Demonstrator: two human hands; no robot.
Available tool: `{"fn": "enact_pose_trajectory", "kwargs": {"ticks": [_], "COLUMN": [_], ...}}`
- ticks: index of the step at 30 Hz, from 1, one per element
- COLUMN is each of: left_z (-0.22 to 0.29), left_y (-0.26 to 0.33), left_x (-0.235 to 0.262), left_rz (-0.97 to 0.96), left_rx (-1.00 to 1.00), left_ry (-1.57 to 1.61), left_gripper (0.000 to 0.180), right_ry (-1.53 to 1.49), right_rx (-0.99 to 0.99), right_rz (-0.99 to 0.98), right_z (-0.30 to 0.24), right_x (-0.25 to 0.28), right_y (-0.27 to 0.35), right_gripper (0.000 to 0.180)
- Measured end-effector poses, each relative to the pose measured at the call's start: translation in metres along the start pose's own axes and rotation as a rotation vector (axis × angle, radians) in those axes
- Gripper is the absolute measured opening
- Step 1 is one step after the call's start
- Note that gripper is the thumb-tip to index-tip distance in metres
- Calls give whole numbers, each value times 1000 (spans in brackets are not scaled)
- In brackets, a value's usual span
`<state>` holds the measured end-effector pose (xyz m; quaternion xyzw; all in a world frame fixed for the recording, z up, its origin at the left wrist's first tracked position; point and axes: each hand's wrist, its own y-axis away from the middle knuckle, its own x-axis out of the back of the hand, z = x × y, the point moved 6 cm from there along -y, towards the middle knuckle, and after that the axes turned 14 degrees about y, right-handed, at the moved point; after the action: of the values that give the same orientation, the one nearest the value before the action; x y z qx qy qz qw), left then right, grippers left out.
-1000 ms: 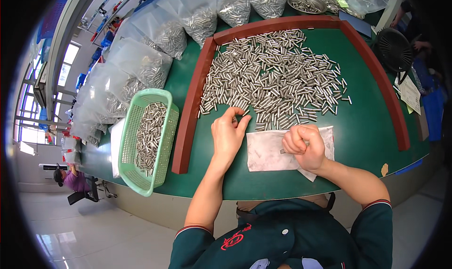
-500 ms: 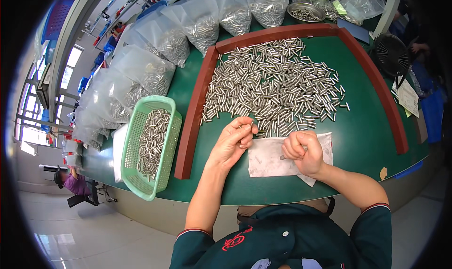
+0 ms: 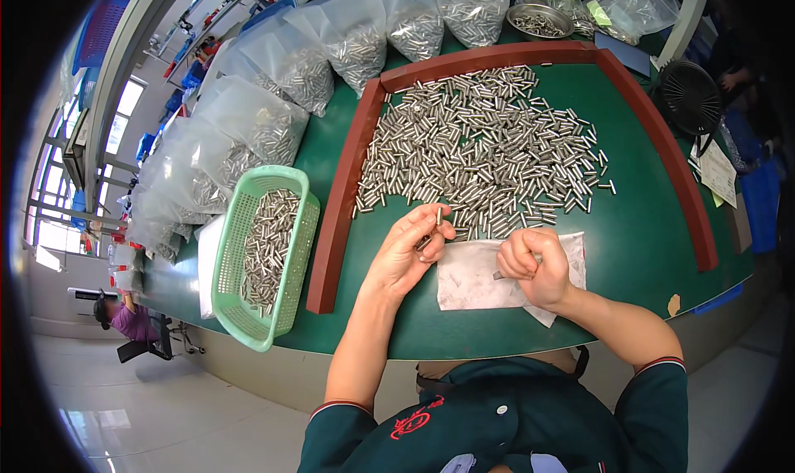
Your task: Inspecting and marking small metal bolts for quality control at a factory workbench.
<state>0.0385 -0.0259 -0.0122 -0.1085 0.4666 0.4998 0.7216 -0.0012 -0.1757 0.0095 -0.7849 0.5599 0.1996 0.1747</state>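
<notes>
My left hand [image 3: 407,249] pinches a short shiny metal pin [image 3: 440,216] upright between thumb and forefinger. What looks like another pin [image 3: 424,243] lies in its curled fingers. Closed in a fist, my right hand [image 3: 537,262] rests over a smudged white cloth [image 3: 468,282]. A small grey end [image 3: 498,275] shows beside that fist, seemingly a pin; whatever else it holds is hidden. Just beyond both hands spreads a wide heap of loose metal pins [image 3: 489,142] on the green tabletop [image 3: 629,249].
A dark red frame [image 3: 339,216] borders the heap on three sides. Left of it stands a green perforated basket [image 3: 286,307] partly filled with pins. Several clear bags of pins [image 3: 356,50] line the back and left. A metal bowl [image 3: 540,21] and a black fan [image 3: 689,96] sit at the far right.
The pin in my left fingertips has turned upright and now shows plainly, with the fingers shifted slightly. My right fist has stayed in place.
</notes>
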Motion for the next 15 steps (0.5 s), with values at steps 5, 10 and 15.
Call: {"fn": "enact_pose_trajectory", "kwargs": {"ticks": [5,10,15], "left_z": [0,5,17], "left_y": [1,3,7], "left_x": [-1,0,6], "left_rz": [10,123,164], "left_rx": [9,-50,-172], "left_ry": [15,105,-444], "left_gripper": [24,19,20], "right_ry": [-5,-2,0], "right_rx": [4,9,25], "right_rz": [3,5,-9], "right_z": [-1,0,1], "right_x": [0,-1,-2], "right_y": [0,-2,-2], "right_gripper": [35,35,35]}}
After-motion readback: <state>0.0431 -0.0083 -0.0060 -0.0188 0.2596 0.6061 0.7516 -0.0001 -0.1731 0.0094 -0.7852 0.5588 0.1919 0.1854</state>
